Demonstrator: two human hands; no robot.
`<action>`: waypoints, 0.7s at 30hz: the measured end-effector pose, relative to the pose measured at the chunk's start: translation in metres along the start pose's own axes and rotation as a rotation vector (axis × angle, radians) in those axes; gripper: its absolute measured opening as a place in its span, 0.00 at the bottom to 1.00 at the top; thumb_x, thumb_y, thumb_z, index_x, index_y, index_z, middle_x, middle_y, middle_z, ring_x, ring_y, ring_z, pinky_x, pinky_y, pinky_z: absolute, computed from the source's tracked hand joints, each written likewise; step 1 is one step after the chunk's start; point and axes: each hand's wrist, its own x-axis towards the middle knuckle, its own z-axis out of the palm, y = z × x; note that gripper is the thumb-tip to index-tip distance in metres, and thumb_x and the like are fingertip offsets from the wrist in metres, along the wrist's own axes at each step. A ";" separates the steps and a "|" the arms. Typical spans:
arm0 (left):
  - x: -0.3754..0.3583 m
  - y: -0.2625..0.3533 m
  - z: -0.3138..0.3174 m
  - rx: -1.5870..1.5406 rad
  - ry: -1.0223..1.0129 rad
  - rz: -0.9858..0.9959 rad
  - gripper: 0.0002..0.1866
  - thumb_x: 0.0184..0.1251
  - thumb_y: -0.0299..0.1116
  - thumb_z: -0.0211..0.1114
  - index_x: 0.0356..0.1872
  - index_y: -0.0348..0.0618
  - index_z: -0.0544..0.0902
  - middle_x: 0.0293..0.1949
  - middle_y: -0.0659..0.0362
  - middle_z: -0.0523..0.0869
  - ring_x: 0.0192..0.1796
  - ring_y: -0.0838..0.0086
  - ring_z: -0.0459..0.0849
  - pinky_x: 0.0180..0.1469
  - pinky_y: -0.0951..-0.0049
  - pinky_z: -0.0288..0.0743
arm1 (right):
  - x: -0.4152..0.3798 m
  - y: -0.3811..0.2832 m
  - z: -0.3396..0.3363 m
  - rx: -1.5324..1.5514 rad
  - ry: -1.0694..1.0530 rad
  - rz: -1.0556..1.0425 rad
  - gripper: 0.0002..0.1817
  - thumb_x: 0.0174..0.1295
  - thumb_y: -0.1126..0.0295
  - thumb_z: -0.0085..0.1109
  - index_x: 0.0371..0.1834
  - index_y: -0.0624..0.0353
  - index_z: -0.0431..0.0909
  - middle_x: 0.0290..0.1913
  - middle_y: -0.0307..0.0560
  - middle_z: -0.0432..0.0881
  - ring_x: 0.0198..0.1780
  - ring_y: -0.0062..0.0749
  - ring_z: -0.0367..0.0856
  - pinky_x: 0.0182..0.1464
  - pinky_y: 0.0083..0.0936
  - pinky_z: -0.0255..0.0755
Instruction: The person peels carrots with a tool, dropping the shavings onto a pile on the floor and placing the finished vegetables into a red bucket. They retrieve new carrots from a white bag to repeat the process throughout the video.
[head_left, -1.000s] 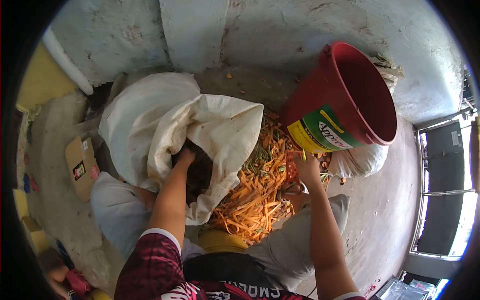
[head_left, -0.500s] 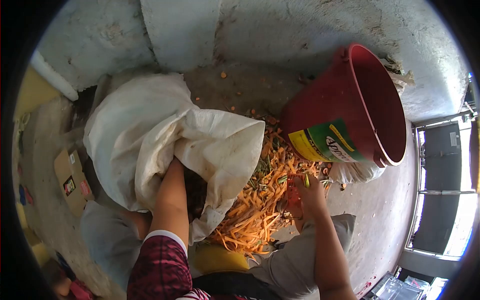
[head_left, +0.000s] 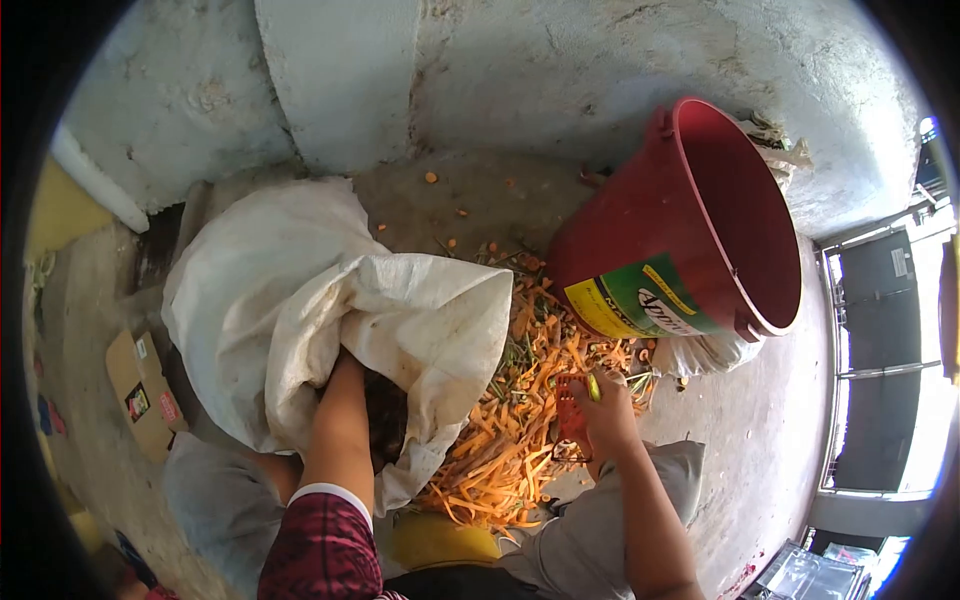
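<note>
My left hand was hidden past the wrist inside the white sack (head_left: 255,300), so I could not tell whether it was spread or gripping; the sack's contents were dark and hard to make out. My right hand (head_left: 607,412) was closed around one red perforated tool (head_left: 572,408), with one yellow-green piece (head_left: 594,388) by my fingers, its shape partly covered. One maroon bucket (head_left: 625,245) leaned beyond that hand. The orange peelings (head_left: 495,460), too many to count, lay between the sack and my right hand.
</note>
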 end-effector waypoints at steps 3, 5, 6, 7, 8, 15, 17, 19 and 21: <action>0.000 0.000 0.001 -0.015 -0.008 -0.020 0.26 0.53 0.44 0.59 0.50 0.39 0.69 0.42 0.53 0.78 0.44 0.64 0.76 0.48 0.64 0.69 | 0.000 -0.011 -0.005 -0.127 -0.036 -0.031 0.14 0.53 0.63 0.54 0.26 0.66 0.71 0.17 0.56 0.71 0.19 0.45 0.69 0.25 0.33 0.63; -0.002 -0.001 -0.003 -0.044 -0.012 -0.037 0.26 0.54 0.44 0.59 0.50 0.39 0.69 0.42 0.53 0.78 0.43 0.64 0.76 0.48 0.64 0.69 | 0.003 -0.012 -0.004 -0.105 -0.035 -0.019 0.14 0.53 0.63 0.54 0.27 0.66 0.71 0.17 0.56 0.71 0.20 0.45 0.70 0.25 0.33 0.63; -0.005 -0.001 -0.005 -0.072 -0.019 -0.048 0.26 0.54 0.44 0.59 0.50 0.39 0.69 0.42 0.53 0.78 0.43 0.64 0.76 0.47 0.64 0.70 | 0.003 -0.012 -0.004 -0.096 -0.035 -0.010 0.14 0.53 0.63 0.54 0.27 0.66 0.71 0.17 0.57 0.72 0.20 0.46 0.70 0.26 0.34 0.63; -0.009 -0.001 -0.007 -0.124 -0.028 -0.063 0.25 0.54 0.44 0.58 0.50 0.39 0.69 0.42 0.53 0.78 0.43 0.64 0.76 0.47 0.64 0.70 | 0.003 -0.012 -0.006 -0.105 -0.031 -0.009 0.14 0.53 0.62 0.53 0.27 0.66 0.71 0.17 0.57 0.72 0.20 0.46 0.71 0.26 0.34 0.63; -0.014 -0.002 -0.011 -0.176 -0.042 -0.079 0.25 0.54 0.45 0.58 0.50 0.39 0.69 0.42 0.53 0.78 0.43 0.64 0.76 0.47 0.64 0.70 | 0.004 -0.013 -0.007 -0.111 -0.026 -0.013 0.14 0.53 0.62 0.53 0.28 0.66 0.71 0.17 0.57 0.72 0.21 0.46 0.71 0.26 0.34 0.64; -0.116 0.003 -0.042 -1.354 -0.560 -0.342 0.22 0.55 0.44 0.57 0.47 0.41 0.72 0.41 0.54 0.79 0.42 0.65 0.78 0.46 0.65 0.71 | 0.002 -0.025 -0.010 -0.105 -0.039 0.016 0.15 0.54 0.61 0.51 0.30 0.64 0.72 0.19 0.59 0.73 0.24 0.51 0.72 0.28 0.37 0.64; -0.133 0.004 -0.039 -1.648 -0.781 -0.358 0.19 0.56 0.44 0.56 0.44 0.42 0.75 0.40 0.55 0.80 0.42 0.67 0.79 0.45 0.68 0.72 | -0.001 -0.026 -0.012 -0.111 -0.010 -0.005 0.14 0.54 0.62 0.51 0.31 0.64 0.72 0.20 0.59 0.74 0.25 0.52 0.73 0.29 0.38 0.64; -0.152 -0.002 -0.038 -1.709 -0.873 -0.479 0.09 0.54 0.36 0.55 0.29 0.40 0.76 0.28 0.55 0.80 0.29 0.65 0.78 0.33 0.67 0.73 | 0.001 -0.015 -0.011 -0.113 -0.003 -0.071 0.14 0.54 0.62 0.50 0.32 0.63 0.72 0.20 0.59 0.74 0.26 0.53 0.73 0.29 0.38 0.64; -0.186 -0.003 -0.043 -1.726 -0.873 -0.435 0.06 0.51 0.30 0.54 0.22 0.39 0.74 0.21 0.54 0.78 0.23 0.65 0.76 0.30 0.67 0.72 | -0.004 -0.010 -0.013 -0.114 0.060 -0.166 0.14 0.54 0.61 0.50 0.31 0.64 0.72 0.22 0.60 0.74 0.27 0.54 0.73 0.30 0.39 0.64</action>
